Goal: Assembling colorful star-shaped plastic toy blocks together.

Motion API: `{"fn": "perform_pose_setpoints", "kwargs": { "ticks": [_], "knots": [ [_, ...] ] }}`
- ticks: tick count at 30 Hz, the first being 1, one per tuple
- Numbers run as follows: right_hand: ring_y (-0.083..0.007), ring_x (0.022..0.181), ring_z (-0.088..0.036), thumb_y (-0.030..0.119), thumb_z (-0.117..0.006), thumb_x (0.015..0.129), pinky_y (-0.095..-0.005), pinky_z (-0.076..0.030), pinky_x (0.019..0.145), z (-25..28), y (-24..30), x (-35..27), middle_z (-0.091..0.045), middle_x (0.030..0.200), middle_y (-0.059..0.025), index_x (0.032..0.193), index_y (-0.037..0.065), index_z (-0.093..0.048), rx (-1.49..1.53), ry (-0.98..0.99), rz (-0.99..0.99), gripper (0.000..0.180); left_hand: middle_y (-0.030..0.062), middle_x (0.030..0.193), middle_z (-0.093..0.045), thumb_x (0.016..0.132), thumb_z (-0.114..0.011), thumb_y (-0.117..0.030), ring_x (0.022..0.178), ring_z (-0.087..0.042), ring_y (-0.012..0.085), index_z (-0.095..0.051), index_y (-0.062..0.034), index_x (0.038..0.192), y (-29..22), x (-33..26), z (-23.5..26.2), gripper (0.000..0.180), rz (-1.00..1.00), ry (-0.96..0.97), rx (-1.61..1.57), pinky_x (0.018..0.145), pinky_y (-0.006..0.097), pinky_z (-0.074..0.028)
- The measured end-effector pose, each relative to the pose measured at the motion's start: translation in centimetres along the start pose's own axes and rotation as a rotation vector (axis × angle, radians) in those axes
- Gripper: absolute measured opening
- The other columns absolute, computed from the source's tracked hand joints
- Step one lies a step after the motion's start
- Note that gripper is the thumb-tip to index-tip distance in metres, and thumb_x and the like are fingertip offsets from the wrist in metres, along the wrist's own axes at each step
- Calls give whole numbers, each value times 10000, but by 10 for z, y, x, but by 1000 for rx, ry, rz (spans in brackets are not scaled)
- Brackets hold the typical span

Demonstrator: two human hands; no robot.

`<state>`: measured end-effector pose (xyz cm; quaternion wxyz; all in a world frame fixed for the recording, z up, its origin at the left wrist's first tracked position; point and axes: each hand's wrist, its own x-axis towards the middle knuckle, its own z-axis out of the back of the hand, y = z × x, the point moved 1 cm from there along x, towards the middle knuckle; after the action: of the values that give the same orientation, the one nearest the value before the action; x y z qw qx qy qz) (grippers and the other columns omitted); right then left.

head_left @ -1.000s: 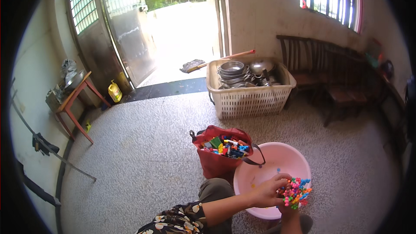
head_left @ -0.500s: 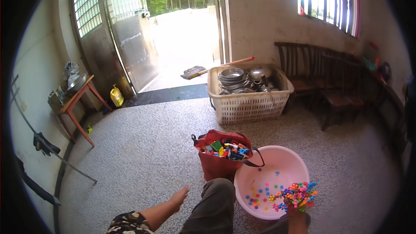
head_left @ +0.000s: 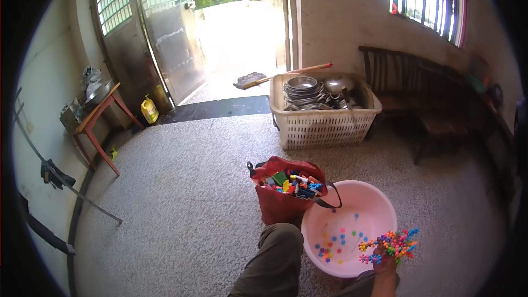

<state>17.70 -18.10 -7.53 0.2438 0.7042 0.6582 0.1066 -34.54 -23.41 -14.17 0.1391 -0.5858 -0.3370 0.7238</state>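
My right hand [head_left: 384, 264] is closed around a bunch of joined, multicoloured plastic snowflake pieces [head_left: 394, 243], held up over the right rim of a pink plastic basin [head_left: 352, 188]. Loose flower-shaped pieces [head_left: 342, 236] in several colours lie scattered on the basin's bottom. Touching the basin on its left stands a red fabric bag [head_left: 278, 208], its dark handle looped over the basin's edge. Toy building blocks [head_left: 296, 183] of many colours fill the bag to the top. My left hand is out of view.
A white slatted basket [head_left: 324, 130] full of metal bowls and pans stands beyond the bag. Dark wooden chairs [head_left: 385, 102] line the right wall. At left are a small wooden table [head_left: 104, 111], a yellow jug [head_left: 149, 110] and a leaning pole [head_left: 82, 203]. The door [head_left: 170, 44] stands wide.
My left arm and hand, earlier stretched out at the lower left with fingers straight, have left the view. My right hand has shifted slightly right with its bunch. The view has tilted a little.
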Motion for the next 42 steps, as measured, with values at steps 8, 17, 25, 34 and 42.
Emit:
{"fn": "perform_pose_setpoints", "kwargs": {
  "ticks": [8, 17, 25, 34, 42],
  "knots": [
    [-66, 473, -452, 168, -592, 805, -188, -359, 409, 17, -5, 5, -601, 856, -133, 974, 50, -527, -15, -33, 13, 216, 101, 1092, -498, 846, -409, -438, 991, -473, 207, -439, -37, 1153, -2, 16, -5, 506, -33, 12, -21, 811, 345, -377],
    [-57, 438, -442, 191, -566, 833, -159, -383, 391, -1, -4, 4, -615, 819, -134, 1002, 58, -522, 35, -55, -91, 219, 96, 1026, -522, 840, -446, -373, 918, -503, 203, -471, -30, 1097, -4, 29, -11, 429, -89, -1, -82, 760, 333, -406],
    [-68, 482, -466, 211, -550, 844, -164, -403, 415, 20, -6, 7, -606, 832, -118, 999, 61, -518, 8, -102, -71, 218, 91, 967, -543, 834, -479, -314, 854, -530, 200, -500, -24, 1047, -14, 37, -18, 361, -151, -9, -125, 715, 321, -431],
    [-121, 626, -508, 238, -506, 864, -236, -429, 544, 9, -6, 9, -587, 913, -111, 1075, 54, -481, 31, 39, -80, 281, 85, 900, -567, 827, -516, -248, 782, -560, 196, -532, -17, 991, -33, 42, -28, 284, -230, -15, -188, 663, 309, -460],
    [-177, 753, -536, 259, -474, 877, -310, -445, 676, -4, -2, 17, -572, 976, -119, 1152, 42, -445, 30, 182, -46, 351, 80, 841, -589, 821, -548, -190, 718, -587, 192, -560, -11, 942, -73, 15, -45, 216, -302, -28, -249, 618, 298, -485]
  ]
}}
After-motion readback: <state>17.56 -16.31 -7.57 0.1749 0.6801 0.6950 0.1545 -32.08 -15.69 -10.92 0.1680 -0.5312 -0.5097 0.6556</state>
